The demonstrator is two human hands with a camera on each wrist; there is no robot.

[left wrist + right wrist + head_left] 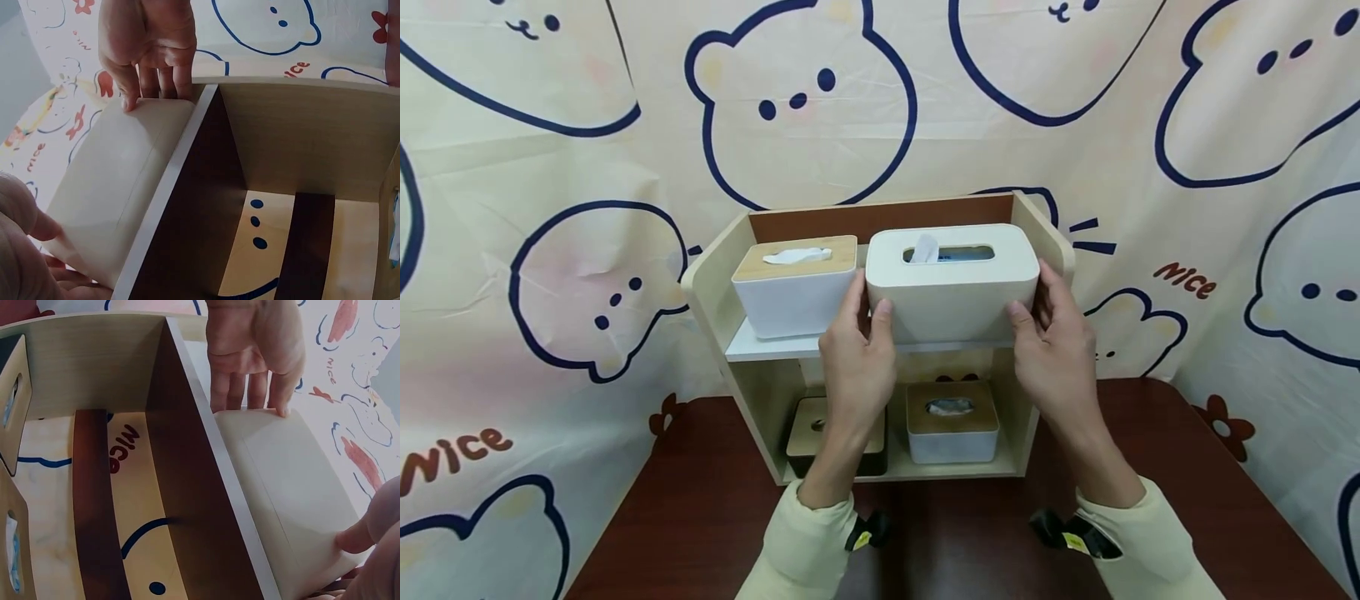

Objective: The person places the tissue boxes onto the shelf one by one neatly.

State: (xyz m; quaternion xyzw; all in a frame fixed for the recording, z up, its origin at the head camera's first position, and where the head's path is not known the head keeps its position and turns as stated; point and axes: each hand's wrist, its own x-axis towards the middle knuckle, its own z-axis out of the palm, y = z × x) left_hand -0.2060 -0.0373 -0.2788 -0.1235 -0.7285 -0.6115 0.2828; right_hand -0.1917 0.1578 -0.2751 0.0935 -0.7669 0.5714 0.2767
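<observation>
A cream-white tissue box (955, 308) with an oval slot on top is at the right of the shelf unit's upper board. My left hand (859, 354) grips its left end, thumb on the front face and fingers along the side. At its right end my right hand (1056, 354) holds it the same way. Both wrist views show the box's smooth face beside the board's white edge, with each hand at one end. To the left, close to my left hand, stands a white tissue box with a wood-look lid (797, 304).
The two-level wooden shelf unit (745, 400) stands on a dark red-brown table (700, 500). Its lower level holds a dark tissue box with a light lid (805, 417) on the left and a white one with a brown lid (953, 446) on the right. Cartoon-printed cloth (587, 167) hangs behind.
</observation>
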